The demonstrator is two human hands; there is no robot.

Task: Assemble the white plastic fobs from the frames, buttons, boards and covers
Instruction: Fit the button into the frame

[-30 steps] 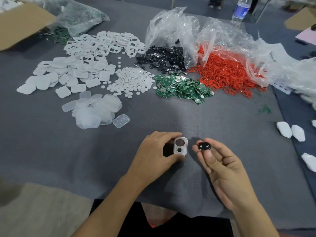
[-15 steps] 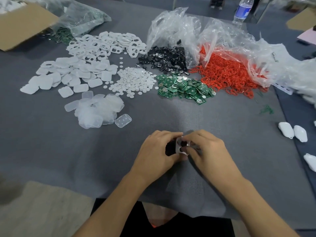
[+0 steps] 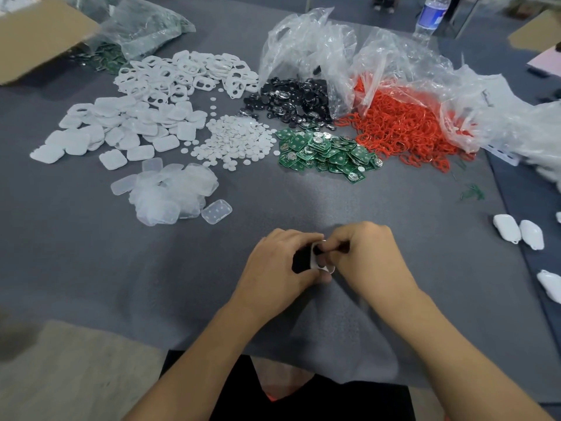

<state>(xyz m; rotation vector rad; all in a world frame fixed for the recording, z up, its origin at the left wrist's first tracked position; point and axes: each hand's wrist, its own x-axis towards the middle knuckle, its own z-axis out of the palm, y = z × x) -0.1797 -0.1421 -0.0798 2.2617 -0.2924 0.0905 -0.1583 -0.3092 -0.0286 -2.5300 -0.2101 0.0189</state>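
Two hands: close together, for fine lining-up.
Left hand (image 3: 282, 264): fingers curled round the white frame (image 3: 313, 259), steadying it at the table's (image 3: 303, 202) near side.
Right hand (image 3: 368, 253): pinches a black button (image 3: 317, 250) against the frame's hole, likely seating it.

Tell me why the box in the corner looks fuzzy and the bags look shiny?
Head view: the box sits at the wide lens's edge, where things smear and stretch; the bags bounce light back as white glare; the boards in the middle look sharp.
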